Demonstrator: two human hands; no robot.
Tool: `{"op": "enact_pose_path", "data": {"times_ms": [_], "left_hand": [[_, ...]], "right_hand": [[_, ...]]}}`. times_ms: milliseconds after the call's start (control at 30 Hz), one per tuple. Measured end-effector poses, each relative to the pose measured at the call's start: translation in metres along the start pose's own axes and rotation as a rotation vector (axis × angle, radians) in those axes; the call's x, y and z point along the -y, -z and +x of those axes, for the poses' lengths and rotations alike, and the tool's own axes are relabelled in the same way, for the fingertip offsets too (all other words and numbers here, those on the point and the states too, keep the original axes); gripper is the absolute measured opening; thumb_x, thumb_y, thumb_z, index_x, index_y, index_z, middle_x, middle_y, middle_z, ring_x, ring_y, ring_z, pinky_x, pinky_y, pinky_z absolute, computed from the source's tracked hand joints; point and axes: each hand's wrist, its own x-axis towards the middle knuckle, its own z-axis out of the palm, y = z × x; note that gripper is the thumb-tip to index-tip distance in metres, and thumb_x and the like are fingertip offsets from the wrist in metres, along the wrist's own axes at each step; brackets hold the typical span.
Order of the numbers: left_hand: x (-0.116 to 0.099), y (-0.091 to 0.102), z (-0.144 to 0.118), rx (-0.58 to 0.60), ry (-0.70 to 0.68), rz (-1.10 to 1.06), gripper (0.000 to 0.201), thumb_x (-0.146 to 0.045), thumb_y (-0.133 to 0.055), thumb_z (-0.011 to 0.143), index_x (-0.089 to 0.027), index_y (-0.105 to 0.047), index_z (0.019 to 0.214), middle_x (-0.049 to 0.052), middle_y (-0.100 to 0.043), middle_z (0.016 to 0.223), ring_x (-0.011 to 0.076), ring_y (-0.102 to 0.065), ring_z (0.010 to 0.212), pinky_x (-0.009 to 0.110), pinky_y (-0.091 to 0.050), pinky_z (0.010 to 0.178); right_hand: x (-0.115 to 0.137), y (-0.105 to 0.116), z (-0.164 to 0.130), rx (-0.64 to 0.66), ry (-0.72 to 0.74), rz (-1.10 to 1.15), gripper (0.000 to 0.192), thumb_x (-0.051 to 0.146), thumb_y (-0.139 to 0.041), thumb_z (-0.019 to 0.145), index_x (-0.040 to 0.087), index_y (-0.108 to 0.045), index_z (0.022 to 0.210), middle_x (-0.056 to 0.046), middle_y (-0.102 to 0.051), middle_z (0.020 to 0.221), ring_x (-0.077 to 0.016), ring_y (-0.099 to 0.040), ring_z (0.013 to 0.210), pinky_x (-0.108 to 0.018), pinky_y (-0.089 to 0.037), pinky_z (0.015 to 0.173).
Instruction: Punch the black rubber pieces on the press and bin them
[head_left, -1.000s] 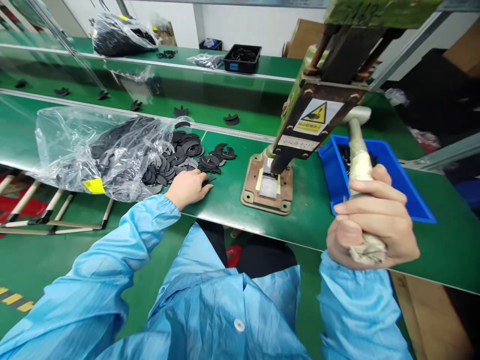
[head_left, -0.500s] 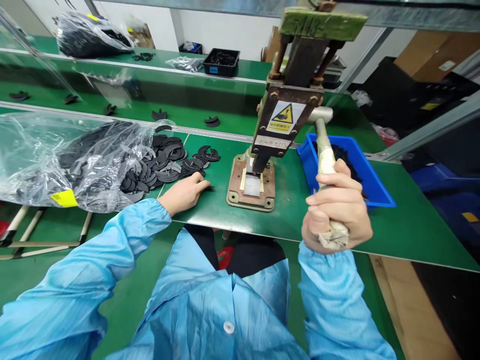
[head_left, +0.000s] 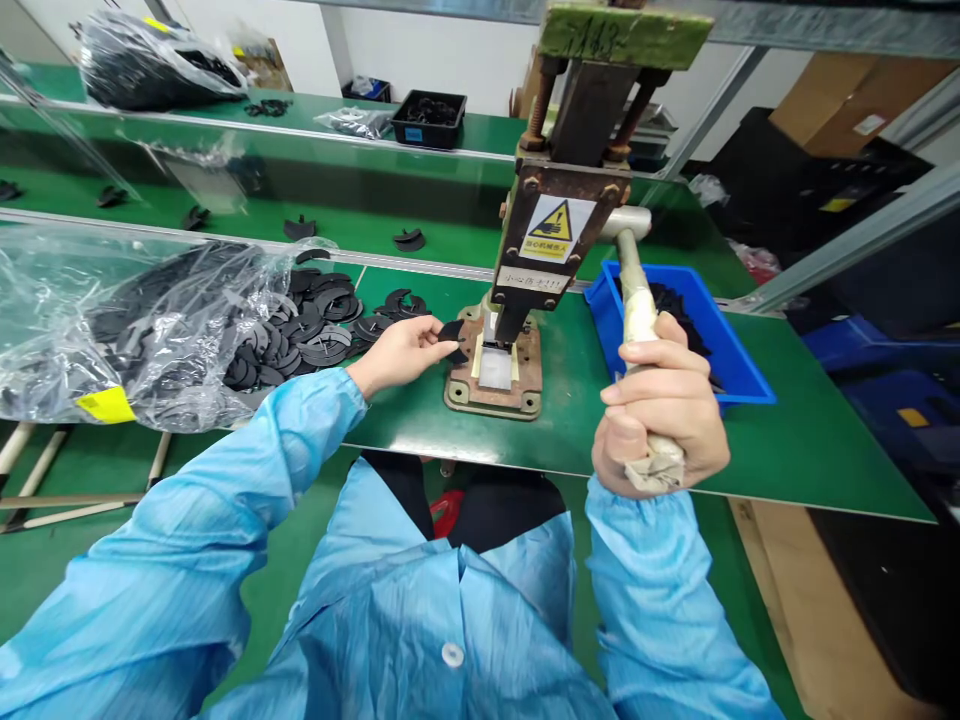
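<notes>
Between the thumb and fingers of my left hand is a black curved piece, held at the left edge of the press base. The hand press stands upright on the bench, a small light metal block under its ram. My right hand is wrapped round the press lever, whose grip is bound in pale tape. To the left of my left hand lies a heap of similar black crescent pieces, spilling from a clear plastic bag.
Right of the press sits a blue bin with black pieces inside. Several black pieces, one a horned crescent, lie in a row behind the bench rail. A black tray and a filled bag are on the back shelf.
My left hand has moved right and slightly up, carrying a black piece from beside the heap to the press base. My right hand keeps its hold on the lever. The view has shifted slightly.
</notes>
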Motion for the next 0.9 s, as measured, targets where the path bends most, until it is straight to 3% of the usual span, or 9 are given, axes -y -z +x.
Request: {"op": "enact_pose_path", "data": {"times_ms": [133,367,567,900], "left_hand": [[-0.006,-0.014,0.022,0.068,0.090,-0.193,0.029,-0.044,-0.075,0.094,-0.019,-0.062,0.089,-0.001,-0.063,0.070,0.0123,-0.059,0.063,0.024,-0.044,0.058],[-0.020,-0.034,0.053,0.187,0.146,-0.253,0.027,-0.036,-0.076,0.098,-0.020,-0.057,0.087,-0.002,-0.061,0.065,0.0106,-0.057,0.055,0.024,-0.047,0.054],[-0.035,-0.037,0.062,0.255,0.233,-0.256,0.026,-0.031,-0.081,0.096,-0.019,-0.058,0.095,-0.003,-0.060,0.064,0.0107,-0.060,0.052,0.023,-0.048,0.051],[-0.033,-0.043,0.070,0.306,0.373,-0.298,0.031,-0.034,-0.089,0.088,-0.020,-0.062,0.095,-0.003,-0.061,0.065,0.0092,-0.057,0.045,0.022,-0.045,0.045]], "right_hand": [[-0.002,0.000,0.000,0.000,0.005,-0.012,0.023,0.035,-0.067,0.094,0.025,-0.059,0.075,0.007,-0.067,0.074,-0.0225,-0.075,0.099,-0.072,-0.055,0.114],[-0.004,0.002,0.000,0.023,0.036,-0.015,0.022,0.037,-0.067,0.095,0.025,-0.061,0.077,0.006,-0.069,0.077,-0.0217,-0.076,0.100,-0.069,-0.056,0.114],[-0.002,0.000,-0.001,-0.001,0.019,0.000,0.027,0.037,-0.067,0.096,0.024,-0.059,0.074,0.006,-0.067,0.075,-0.0213,-0.076,0.101,-0.068,-0.056,0.116],[0.000,0.000,-0.003,-0.022,-0.014,-0.029,0.033,0.041,-0.067,0.096,0.025,-0.056,0.070,0.007,-0.065,0.072,-0.0213,-0.075,0.095,-0.070,-0.057,0.113]]}}
